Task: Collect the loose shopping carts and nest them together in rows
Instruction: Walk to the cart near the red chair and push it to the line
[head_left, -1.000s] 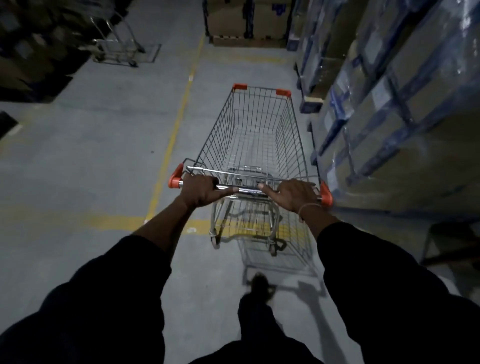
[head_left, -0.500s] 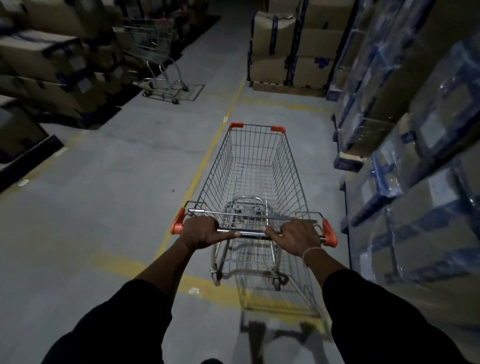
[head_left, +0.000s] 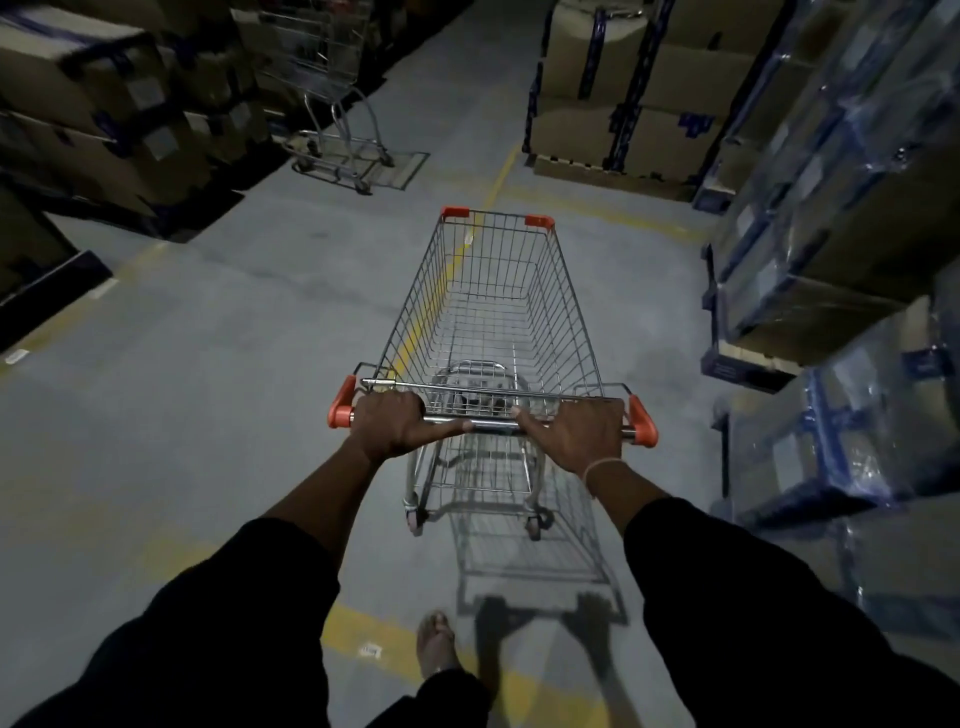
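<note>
An empty wire shopping cart (head_left: 498, 312) with orange corner caps stands straight ahead of me on the concrete floor. My left hand (head_left: 397, 423) grips the left part of its metal handle bar (head_left: 491, 426). My right hand (head_left: 576, 431) grips the right part, a thin band on its wrist. A second shopping cart (head_left: 332, 93) stands at the far left, beside stacked boxes, its basket partly in shadow.
Wrapped pallets of boxes (head_left: 841, 218) line the right side close to the cart. Cardboard boxes (head_left: 93, 104) are stacked along the left. Another pallet stack (head_left: 623, 93) stands ahead right. A yellow floor line (head_left: 498, 176) runs up the aisle. My foot (head_left: 436, 644) shows below.
The cart and I have rolled forward along the aisle. The far cart on the left and the box stack ahead appear closer and larger. Both hands keep their hold on the handle.
</note>
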